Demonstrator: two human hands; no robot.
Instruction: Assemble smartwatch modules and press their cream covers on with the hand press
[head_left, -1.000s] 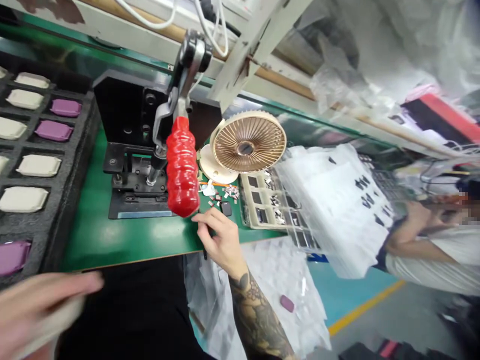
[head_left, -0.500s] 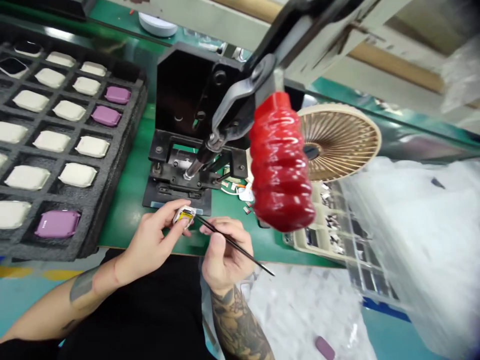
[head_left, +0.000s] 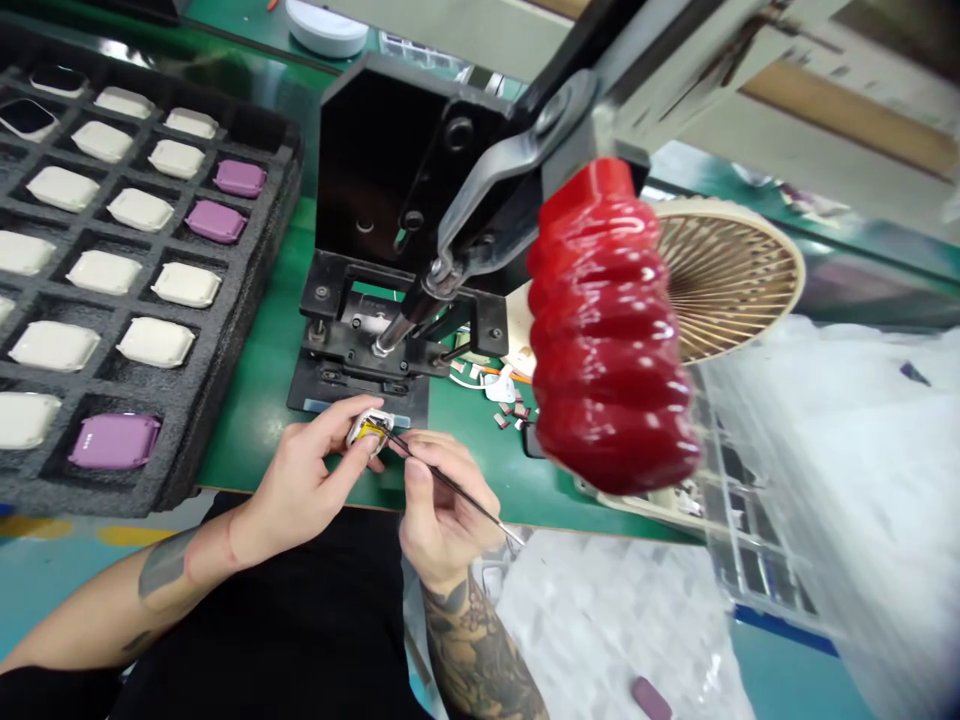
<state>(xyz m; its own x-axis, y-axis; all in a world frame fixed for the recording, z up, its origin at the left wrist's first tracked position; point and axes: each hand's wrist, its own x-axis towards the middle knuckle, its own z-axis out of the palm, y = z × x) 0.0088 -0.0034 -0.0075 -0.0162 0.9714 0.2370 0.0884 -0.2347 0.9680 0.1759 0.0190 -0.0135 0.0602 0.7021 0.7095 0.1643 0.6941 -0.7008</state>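
My left hand [head_left: 315,480] grips a small open watch case [head_left: 369,430] by its edges, between thumb and fingers. A white rim and a yellow part inside the case show. Between the thumb and fingers of my right hand [head_left: 448,500] is a pair of thin dark tweezers [head_left: 469,497], slanting down to the right. Their tip reaches into the case; what it touches there is too small to tell. Both hands are just in front of the black base of a hand press [head_left: 405,350]. The press's red ribbed handle [head_left: 611,340] hangs to the right, above the table.
A black foam tray [head_left: 217,375] at left holds white and purple watch cases in its pockets. Small loose parts [head_left: 510,412] lie right of the press. Behind the handle stands a round fan [head_left: 731,280]. A clear-plastic-covered box [head_left: 750,540] and a white plastic sheet [head_left: 600,610] are at right.
The tweezers' tip has moved left, from the edge of the case to inside it, with my right hand shifting slightly. My left hand stays put. The view has moved a little.
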